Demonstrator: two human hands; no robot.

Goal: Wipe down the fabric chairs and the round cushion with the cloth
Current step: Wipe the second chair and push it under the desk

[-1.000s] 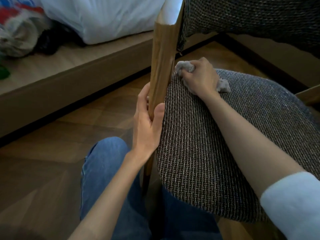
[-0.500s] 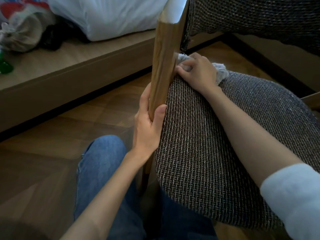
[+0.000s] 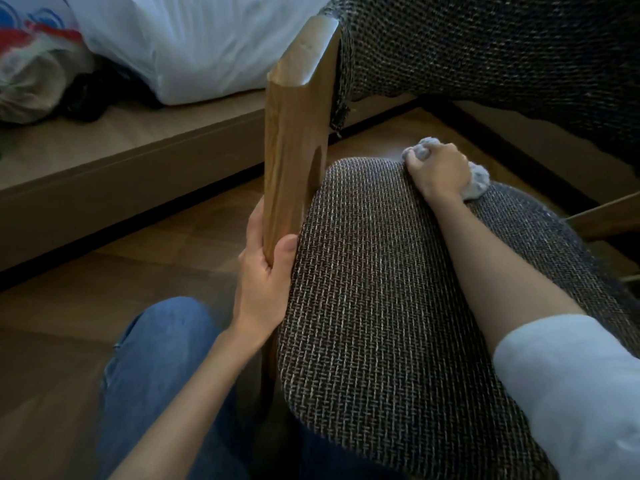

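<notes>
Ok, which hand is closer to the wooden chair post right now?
Left. The left hand grips the wooden post; the right hand, bunching the cloth, sits apart at the far edge of the seat.

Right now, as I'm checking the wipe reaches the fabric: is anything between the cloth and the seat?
Nothing visible. The right hand grips the cloth right on the seat at its far edge; the post, held by the left hand, stands off to the side.

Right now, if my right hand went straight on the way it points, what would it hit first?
Your right hand would likely reach the backrest at its lower edge first; depth is unclear.
</notes>
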